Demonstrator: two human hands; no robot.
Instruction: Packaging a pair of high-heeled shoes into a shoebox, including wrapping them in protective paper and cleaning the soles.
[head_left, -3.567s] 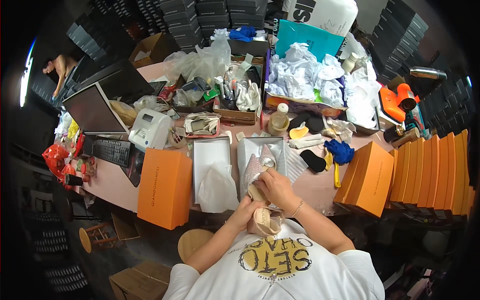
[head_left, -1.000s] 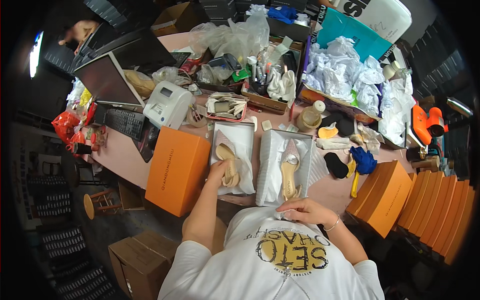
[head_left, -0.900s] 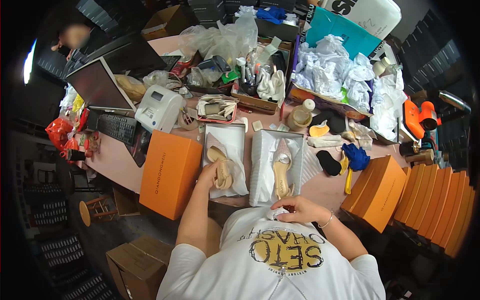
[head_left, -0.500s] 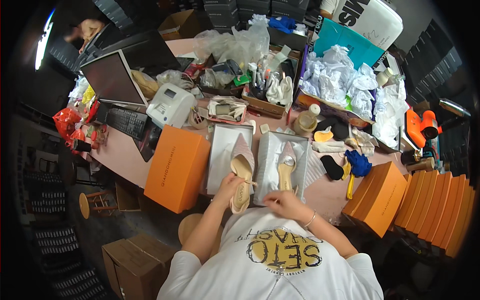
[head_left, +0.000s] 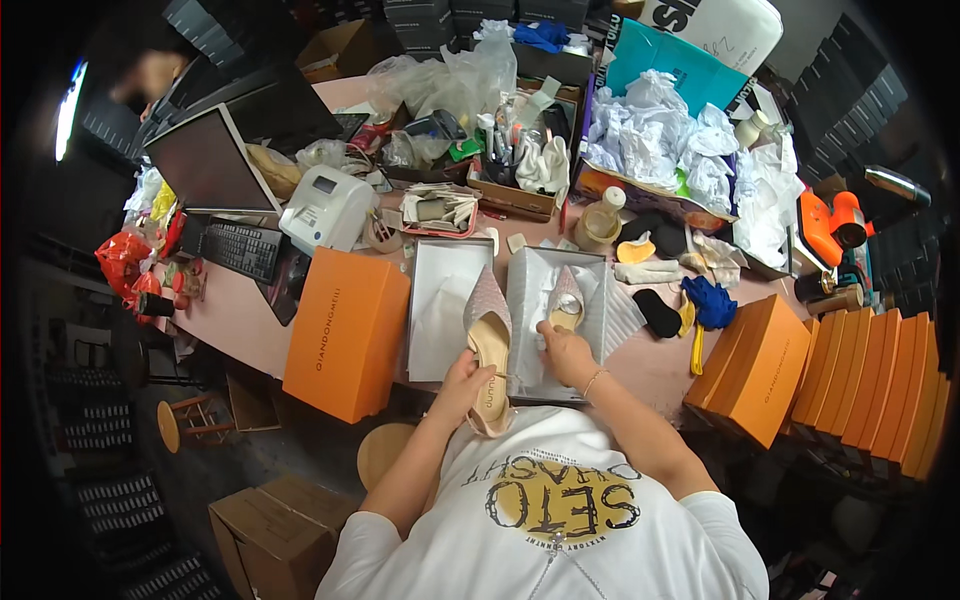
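My left hand (head_left: 465, 386) is closed around a pink, textured, pointed slingback shoe (head_left: 489, 340), held toe-away in front of my shirt. The shoe's toe reaches over a shoebox half (head_left: 432, 352) with a pale inside. To the right, a matching shoe (head_left: 566, 300) lies in a second box half (head_left: 590, 368) lined with white tissue paper. My right hand (head_left: 567, 356) reaches into that box, its fingers closed at this shoe's side. The hand hides the shoe's heel end. Something clear and shiny sits in the opening behind the toe.
An orange shoebox (head_left: 345, 335) stands at the left, with a white label printer (head_left: 328, 208) behind. More orange boxes (head_left: 755, 370) line the right. A bottle (head_left: 600, 220), a blue cloth (head_left: 710, 302) and a carton of crumpled paper (head_left: 650, 140) crowd the table's far side.
My right hand has moved forward from the box's near edge onto the shoe lying inside. My left hand still holds its shoe, with its fingers shifted off the strap.
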